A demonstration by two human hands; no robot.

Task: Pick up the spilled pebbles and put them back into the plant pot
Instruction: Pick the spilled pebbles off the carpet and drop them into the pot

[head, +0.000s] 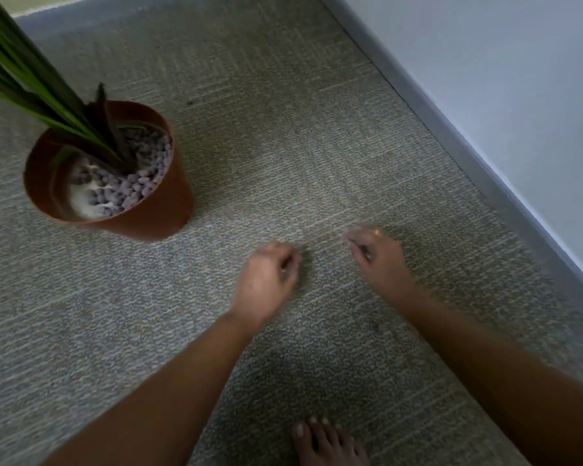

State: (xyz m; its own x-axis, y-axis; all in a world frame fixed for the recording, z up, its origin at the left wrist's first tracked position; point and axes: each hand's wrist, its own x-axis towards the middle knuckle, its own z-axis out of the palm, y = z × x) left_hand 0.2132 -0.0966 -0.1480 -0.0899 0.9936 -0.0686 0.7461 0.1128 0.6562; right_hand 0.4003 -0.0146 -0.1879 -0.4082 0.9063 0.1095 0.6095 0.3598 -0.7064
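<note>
carpet (283, 146): rough woven | plant pot (162, 213): smooth matt plastic | pebbles (142, 178): matt

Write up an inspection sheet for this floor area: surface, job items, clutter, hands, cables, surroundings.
Surface: grey-green carpet; the view is motion-blurred.
Job's things: brown plant pot upright, left of the hands; grey pebbles cover most of its top, with a white patch at the near side; green leaves rise from it. No loose pebbles clearly visible on the carpet; one dark speck beyond the pot, unidentifiable.
Clutter: nothing seen.
Hands: left hand and right hand over the carpet, fingers curled; blur hides any contents.
Cables: nothing seen.
Surroundings: pale wall with grey skirting board on the right; bare foot at the bottom edge.
</note>
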